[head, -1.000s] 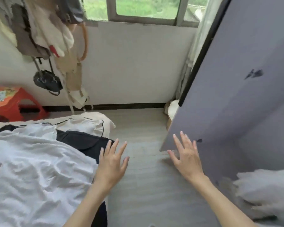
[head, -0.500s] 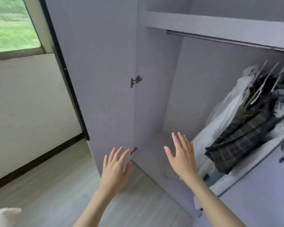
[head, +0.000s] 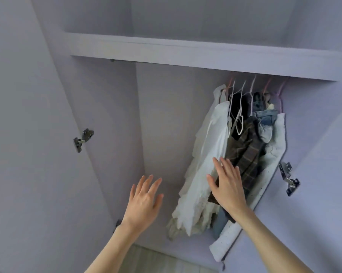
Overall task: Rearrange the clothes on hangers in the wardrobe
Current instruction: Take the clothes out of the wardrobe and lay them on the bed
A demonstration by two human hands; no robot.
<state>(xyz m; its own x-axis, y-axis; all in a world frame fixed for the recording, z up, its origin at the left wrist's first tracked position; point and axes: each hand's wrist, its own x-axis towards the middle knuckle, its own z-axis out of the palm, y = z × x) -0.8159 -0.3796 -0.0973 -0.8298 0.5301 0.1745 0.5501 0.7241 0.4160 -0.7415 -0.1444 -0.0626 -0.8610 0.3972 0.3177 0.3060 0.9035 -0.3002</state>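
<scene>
Wardrobe: lilac wooden wardrobe [head: 107, 115], doors open.
Clothes: hangered white and plaid garments [head: 243, 150] bunched at wardrobe's right end.
Right hand [head: 228, 189]: fingers spread, laid against garments, seemingly to part them.
Left hand [head: 144, 201]: fingers spread, nothing held, left of garments.

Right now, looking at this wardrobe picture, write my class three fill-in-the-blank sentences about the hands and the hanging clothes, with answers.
1. The hanging clothes are bunched at the ____ end of the wardrobe.
2. The right hand reaches the clothes with fingers ____.
3. The left hand holds ____.

Answers: right; straight; nothing
</scene>
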